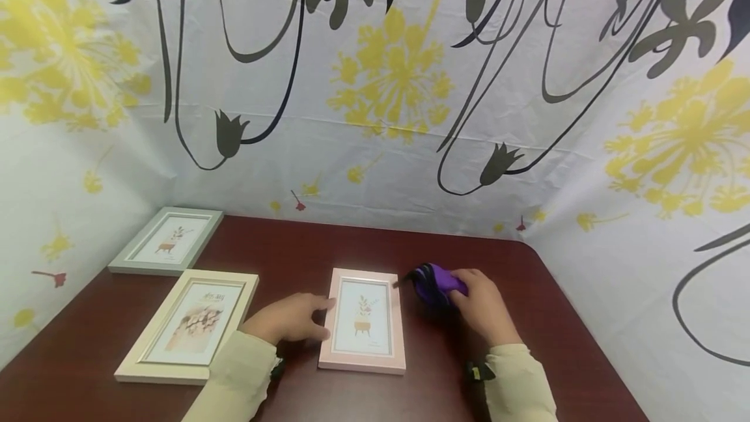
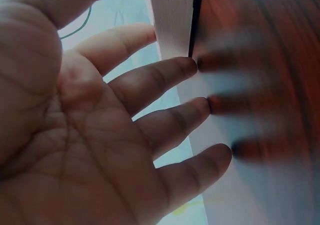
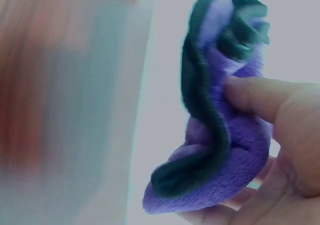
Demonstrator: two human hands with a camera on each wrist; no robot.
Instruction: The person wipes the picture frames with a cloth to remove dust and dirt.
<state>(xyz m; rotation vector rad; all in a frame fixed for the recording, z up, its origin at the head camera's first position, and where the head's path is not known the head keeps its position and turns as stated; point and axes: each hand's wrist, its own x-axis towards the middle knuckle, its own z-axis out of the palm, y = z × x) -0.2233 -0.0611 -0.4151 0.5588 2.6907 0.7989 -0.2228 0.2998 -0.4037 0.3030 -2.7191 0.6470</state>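
On the tabletop, the pink frame lies by the left hand, its grip wide. The right hand's grip holds the purple cloth; its floppy tip could drag the frame crooked.

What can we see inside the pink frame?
Inside the pink frame is a picture of a plant in an orange-brown pot on legs. Whatever lies behind the picture is covered, as is the tabletop directly beneath the frame.
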